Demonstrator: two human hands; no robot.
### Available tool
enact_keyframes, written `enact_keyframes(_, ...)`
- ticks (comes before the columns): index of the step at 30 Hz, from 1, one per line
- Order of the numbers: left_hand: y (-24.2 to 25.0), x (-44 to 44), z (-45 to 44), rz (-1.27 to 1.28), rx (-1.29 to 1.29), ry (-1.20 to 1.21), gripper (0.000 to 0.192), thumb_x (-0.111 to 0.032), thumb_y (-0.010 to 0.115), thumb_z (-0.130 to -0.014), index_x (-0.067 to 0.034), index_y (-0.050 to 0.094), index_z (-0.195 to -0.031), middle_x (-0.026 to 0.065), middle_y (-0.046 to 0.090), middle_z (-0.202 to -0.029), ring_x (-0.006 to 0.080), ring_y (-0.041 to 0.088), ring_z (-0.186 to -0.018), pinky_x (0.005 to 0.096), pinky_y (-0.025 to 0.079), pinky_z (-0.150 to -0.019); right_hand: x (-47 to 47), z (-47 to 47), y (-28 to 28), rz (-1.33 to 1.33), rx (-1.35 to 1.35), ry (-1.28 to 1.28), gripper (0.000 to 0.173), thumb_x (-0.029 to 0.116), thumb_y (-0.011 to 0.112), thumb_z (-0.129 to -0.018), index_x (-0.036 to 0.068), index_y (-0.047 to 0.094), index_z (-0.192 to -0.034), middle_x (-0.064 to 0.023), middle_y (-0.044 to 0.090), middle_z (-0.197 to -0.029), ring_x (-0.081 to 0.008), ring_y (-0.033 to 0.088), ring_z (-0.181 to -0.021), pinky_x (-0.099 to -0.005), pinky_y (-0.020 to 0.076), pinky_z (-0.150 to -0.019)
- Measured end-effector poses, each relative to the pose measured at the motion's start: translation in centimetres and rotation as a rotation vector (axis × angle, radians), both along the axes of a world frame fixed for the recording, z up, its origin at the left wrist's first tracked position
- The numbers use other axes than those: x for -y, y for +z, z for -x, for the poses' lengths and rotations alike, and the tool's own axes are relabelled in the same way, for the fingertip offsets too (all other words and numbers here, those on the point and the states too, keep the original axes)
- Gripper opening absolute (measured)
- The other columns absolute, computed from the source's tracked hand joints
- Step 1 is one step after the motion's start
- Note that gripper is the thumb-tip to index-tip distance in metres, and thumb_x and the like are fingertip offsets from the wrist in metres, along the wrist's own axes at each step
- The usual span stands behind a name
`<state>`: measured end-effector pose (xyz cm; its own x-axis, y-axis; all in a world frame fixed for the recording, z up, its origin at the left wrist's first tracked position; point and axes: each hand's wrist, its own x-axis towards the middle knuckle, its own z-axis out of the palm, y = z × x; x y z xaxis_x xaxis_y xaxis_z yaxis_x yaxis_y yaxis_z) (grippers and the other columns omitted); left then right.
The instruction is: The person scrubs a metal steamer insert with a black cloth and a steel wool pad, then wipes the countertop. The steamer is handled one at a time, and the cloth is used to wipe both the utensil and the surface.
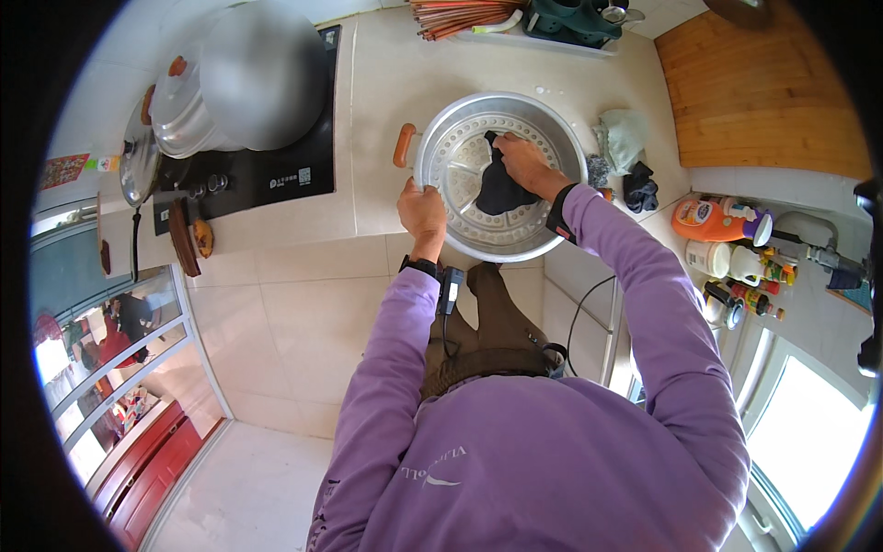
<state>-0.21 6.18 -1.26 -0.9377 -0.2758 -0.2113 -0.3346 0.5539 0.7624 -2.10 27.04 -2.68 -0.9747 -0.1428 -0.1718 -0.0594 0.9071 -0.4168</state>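
Observation:
A round metal steamer pot (507, 243) with a perforated inner base stands at the counter's front edge. My left hand (422, 212) is closed on its near left rim, just below an orange-brown side handle (403, 145). Inside the pot, my right hand (526, 163) grips the upper part of a black cloth (501, 191), which lies against the perforated base. To the right of the pot are a grey-green cloth (620, 141), a crumpled dark cloth (640, 188) and a grey scouring pad (597, 170).
A black cooktop (262, 176) at the left carries a large metal pot (181, 117). Chopsticks (459, 15) and a plastic tray (545, 43) lie at the back. A wooden board (759, 96) is at the right, with an orange detergent bottle (710, 219) and other bottles below it.

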Motion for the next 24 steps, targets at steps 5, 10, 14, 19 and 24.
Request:
enact_keyframes(5,0.5,-0.1,0.0,-0.007,0.015,0.024,0.015,-0.010,0.053,-0.071,-0.003,0.061,-0.082,0.0176,0.064,-0.073,0.0381,0.061,-0.070,0.0460,0.047,-0.064,0.6,-0.3,0.2,-0.011,-0.028,0.031,0.016,0.000,0.053,-0.072,0.003,0.058,-0.087,-0.0171,0.059,-0.094,-0.0365,0.059,-0.087,-0.0432,0.0477,-0.078)
enact_keyframes(10,0.6,-0.1,0.1,0.013,0.005,0.025,0.014,-0.010,0.053,-0.071,-0.003,0.061,-0.081,0.0179,0.064,-0.073,0.0381,0.061,-0.069,0.0456,0.047,-0.063,0.3,-1.4,-0.3,0.063,-0.004,0.089,0.018,0.000,0.054,-0.070,0.006,0.061,-0.085,-0.0154,0.061,-0.091,-0.0356,0.060,-0.085,-0.0435,0.0478,-0.074)
enact_keyframes(14,0.3,0.0,0.3,0.016,-0.009,0.006,0.015,-0.009,0.053,-0.071,-0.004,0.061,-0.082,0.0175,0.064,-0.074,0.0375,0.061,-0.071,0.0450,0.047,-0.065,-0.7,-1.4,-0.6,0.130,0.132,0.106,0.022,0.003,0.055,-0.070,0.009,0.063,-0.089,-0.0150,0.063,-0.091,-0.0352,0.060,-0.085,-0.0419,0.0475,-0.073)
enact_keyframes(19,0.5,-0.1,-0.1,-0.028,0.011,0.016,0.017,-0.010,0.052,-0.072,-0.005,0.062,-0.085,0.0172,0.064,-0.076,0.0374,0.061,-0.074,0.0445,0.047,-0.066,-2.1,0.7,0.2,0.129,0.055,-0.136,0.019,0.007,0.057,-0.072,0.009,0.064,-0.090,-0.0138,0.064,-0.090,-0.0333,0.059,-0.087,-0.0400,0.0472,-0.078)
enact_keyframes(24,1.3,-0.2,0.0,0.037,0.002,-0.012,0.018,-0.010,0.052,-0.072,-0.006,0.062,-0.086,0.0169,0.064,-0.077,0.0374,0.061,-0.074,0.0442,0.047,-0.066,0.2,1.9,0.1,0.207,-0.211,-0.218,0.022,0.010,0.057,-0.076,0.010,0.060,-0.098,-0.0132,0.059,-0.097,-0.0331,0.058,-0.091,-0.0413,0.0466,-0.081)
